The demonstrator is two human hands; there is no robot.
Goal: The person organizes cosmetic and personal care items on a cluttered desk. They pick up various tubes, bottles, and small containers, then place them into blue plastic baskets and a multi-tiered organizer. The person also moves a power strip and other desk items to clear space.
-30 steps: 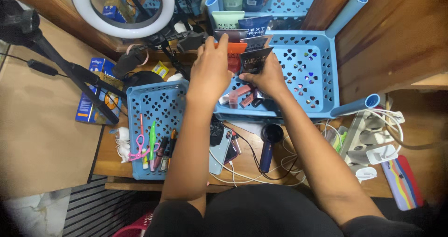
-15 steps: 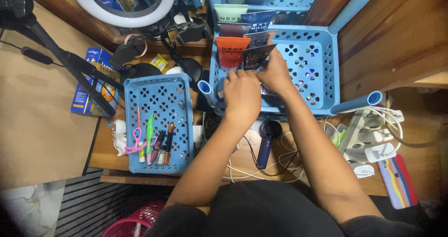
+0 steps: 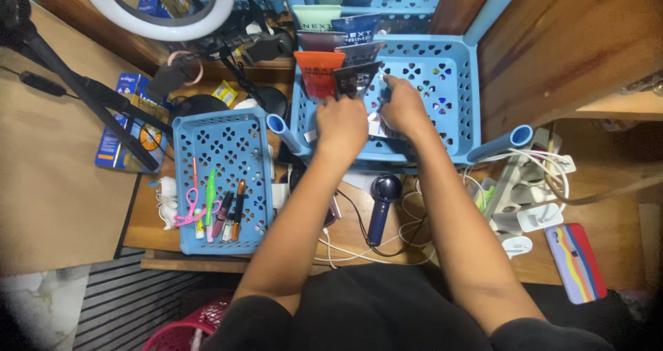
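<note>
Holding tubes [image 3: 319, 74], blue basket [image 3: 452, 109]; pens [image 3: 222, 213] in tray [image 3: 224, 144].

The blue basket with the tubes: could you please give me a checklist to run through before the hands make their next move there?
1. Both hands inside the blue basket: ok; left hand and right hand are over its front part.
2. Tubes standing in a row at the basket's left end: ok.
3. What each hand grips: cannot tell, fingers hide it.
4. Smaller basket with pens and scissors apart from the hands: ok.
5. Cables away from the forearms: not ok, they run under them on the table.
</note>
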